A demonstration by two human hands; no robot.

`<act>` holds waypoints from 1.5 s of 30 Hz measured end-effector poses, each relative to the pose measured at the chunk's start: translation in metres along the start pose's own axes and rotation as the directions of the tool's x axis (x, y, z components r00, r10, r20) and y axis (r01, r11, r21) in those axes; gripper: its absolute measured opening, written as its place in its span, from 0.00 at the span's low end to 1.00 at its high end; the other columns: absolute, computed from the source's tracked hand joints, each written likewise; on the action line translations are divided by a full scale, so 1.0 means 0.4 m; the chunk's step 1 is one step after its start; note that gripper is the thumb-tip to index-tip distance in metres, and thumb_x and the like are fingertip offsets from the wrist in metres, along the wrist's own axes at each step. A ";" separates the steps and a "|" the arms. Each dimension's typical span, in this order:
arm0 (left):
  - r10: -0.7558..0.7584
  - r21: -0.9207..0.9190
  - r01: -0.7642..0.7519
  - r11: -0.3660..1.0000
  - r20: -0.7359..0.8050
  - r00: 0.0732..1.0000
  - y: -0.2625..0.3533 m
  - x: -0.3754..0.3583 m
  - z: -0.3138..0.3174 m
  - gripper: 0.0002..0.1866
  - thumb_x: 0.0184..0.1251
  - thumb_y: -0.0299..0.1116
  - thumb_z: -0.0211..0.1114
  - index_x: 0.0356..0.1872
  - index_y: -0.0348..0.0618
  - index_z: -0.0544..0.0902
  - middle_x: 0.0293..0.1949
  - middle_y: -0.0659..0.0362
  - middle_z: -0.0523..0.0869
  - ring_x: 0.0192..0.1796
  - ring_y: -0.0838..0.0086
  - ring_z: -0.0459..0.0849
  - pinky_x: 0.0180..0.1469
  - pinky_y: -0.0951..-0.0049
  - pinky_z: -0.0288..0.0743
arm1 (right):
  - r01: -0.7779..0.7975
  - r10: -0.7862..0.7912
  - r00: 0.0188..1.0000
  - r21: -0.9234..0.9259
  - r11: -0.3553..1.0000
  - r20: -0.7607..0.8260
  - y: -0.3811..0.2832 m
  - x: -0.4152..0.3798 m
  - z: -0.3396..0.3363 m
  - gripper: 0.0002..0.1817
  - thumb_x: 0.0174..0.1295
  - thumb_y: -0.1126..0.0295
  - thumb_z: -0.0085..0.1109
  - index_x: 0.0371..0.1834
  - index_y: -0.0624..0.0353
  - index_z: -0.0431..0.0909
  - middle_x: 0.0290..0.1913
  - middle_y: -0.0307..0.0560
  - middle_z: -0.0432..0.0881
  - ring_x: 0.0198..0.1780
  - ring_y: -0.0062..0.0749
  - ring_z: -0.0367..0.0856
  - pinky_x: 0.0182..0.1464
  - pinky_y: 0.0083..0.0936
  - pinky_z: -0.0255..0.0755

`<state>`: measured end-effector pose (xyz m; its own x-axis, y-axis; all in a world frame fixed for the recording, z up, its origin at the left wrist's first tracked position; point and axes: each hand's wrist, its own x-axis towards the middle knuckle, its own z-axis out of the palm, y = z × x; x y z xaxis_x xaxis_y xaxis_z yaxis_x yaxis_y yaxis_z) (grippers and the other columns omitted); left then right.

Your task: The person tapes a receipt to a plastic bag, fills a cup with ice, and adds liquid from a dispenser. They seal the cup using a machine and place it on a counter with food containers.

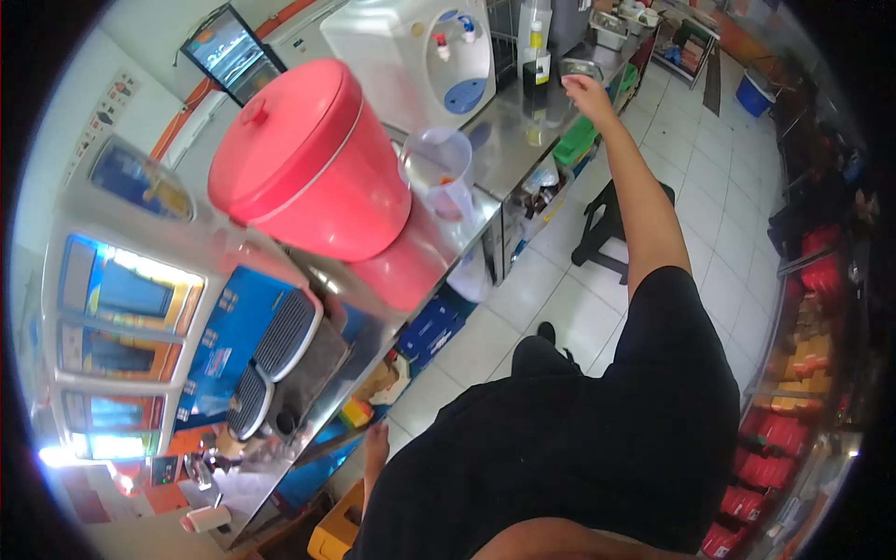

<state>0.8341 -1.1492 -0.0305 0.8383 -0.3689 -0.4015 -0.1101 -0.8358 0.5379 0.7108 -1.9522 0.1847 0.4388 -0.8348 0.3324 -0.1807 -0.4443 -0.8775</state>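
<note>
On the steel counter [505,151], a dark bottle [531,82] stands upright, just left of your outstretched right hand [585,94], the nearer one; its fingers curl, but I cannot tell whether they grip anything. Your left hand [376,450] hangs well apart, its grip unclear.

Count: we log two bare hands, one left hand [377,448], one right hand [585,91].
We tally one red lidded tub [313,173], one clear jug [451,194], one water dispenser [392,61] with two taps [441,43], one drinks machine [213,341] with two drip trays [287,327], one black stool [607,222], one blue bucket [754,96]; several red packs [782,431], too blurred for us to number.
</note>
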 end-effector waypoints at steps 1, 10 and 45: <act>0.013 -0.012 -0.013 1.000 -0.002 1.000 0.007 0.033 0.019 0.20 0.65 0.44 0.54 0.48 0.37 0.75 0.39 0.47 0.82 0.43 0.56 0.79 0.46 0.63 0.70 | 0.014 -0.014 1.000 -0.007 1.000 -0.007 0.000 0.060 -0.022 0.16 0.61 0.58 0.55 0.47 0.56 0.77 0.36 0.34 0.78 0.34 0.16 0.73 0.33 0.16 0.66; 0.101 0.100 -0.117 0.988 0.157 0.982 0.230 0.342 0.320 0.22 0.64 0.47 0.53 0.46 0.37 0.77 0.42 0.44 0.81 0.45 0.52 0.78 0.48 0.60 0.69 | 0.020 -0.099 0.969 -0.327 0.945 -0.227 0.051 0.820 -0.101 0.27 0.51 0.46 0.58 0.41 0.60 0.80 0.38 0.52 0.81 0.44 0.38 0.79 0.48 0.30 0.69; 0.516 -0.642 -0.632 0.433 -0.399 0.758 1.485 0.166 -0.171 0.41 0.48 0.55 0.68 0.58 0.34 0.66 0.53 0.49 0.74 0.53 0.61 0.75 0.57 0.63 0.64 | 0.331 -0.628 0.736 0.675 0.660 0.253 -0.388 0.634 -0.086 0.25 0.56 0.72 0.59 0.58 0.61 0.67 0.47 0.47 0.77 0.45 0.27 0.77 0.38 0.18 0.72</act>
<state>0.8610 -1.6425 0.3130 0.7915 -0.5490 0.2686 -0.2347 0.1326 0.9630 0.8197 -2.1062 0.4171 0.6592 -0.2528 0.7082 0.6198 -0.3504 -0.7021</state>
